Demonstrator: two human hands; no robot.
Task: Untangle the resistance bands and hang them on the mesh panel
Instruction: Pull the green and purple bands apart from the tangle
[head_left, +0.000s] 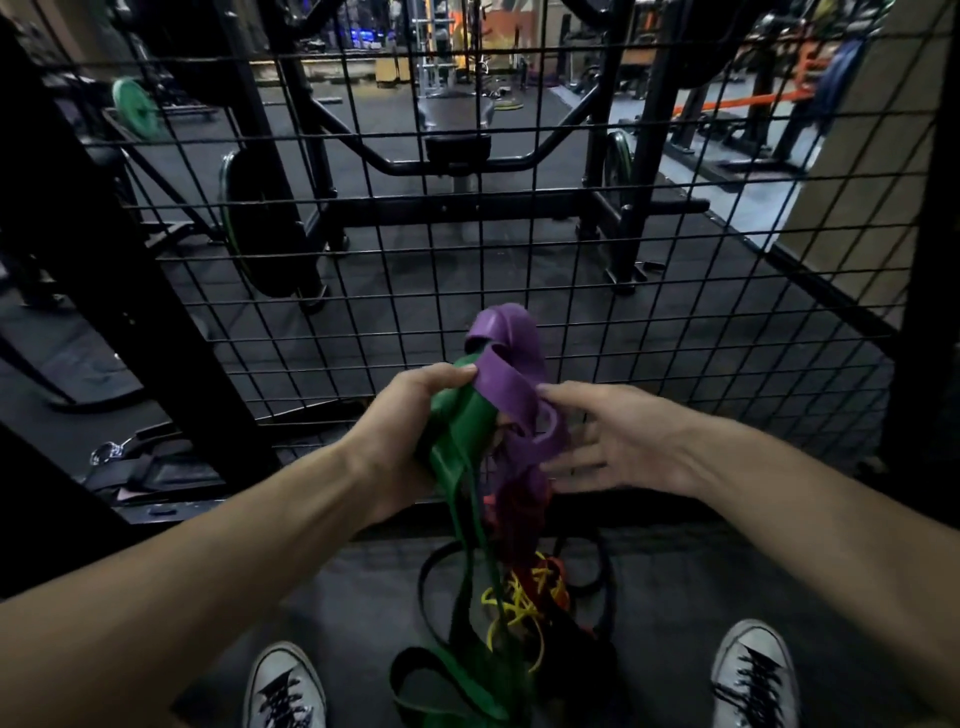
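Before the mesh panel (571, 291): left hand (400, 431) in closed grip on green band (462, 421); right hand (608, 441) splayed open, fingertips at purple band (509, 374); tangle (519, 597) hanging to floor.

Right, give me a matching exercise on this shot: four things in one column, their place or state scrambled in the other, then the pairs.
Things:
1. green band
2. purple band
3. yellow band
4. right hand

Places or states:
A. low in the tangle, between the shoes
B. gripped by the left hand
C. fingers spread, thumb touching a band
D. looped on top of the bundle, in front of the mesh panel

Pairs: 1-B, 2-D, 3-A, 4-C
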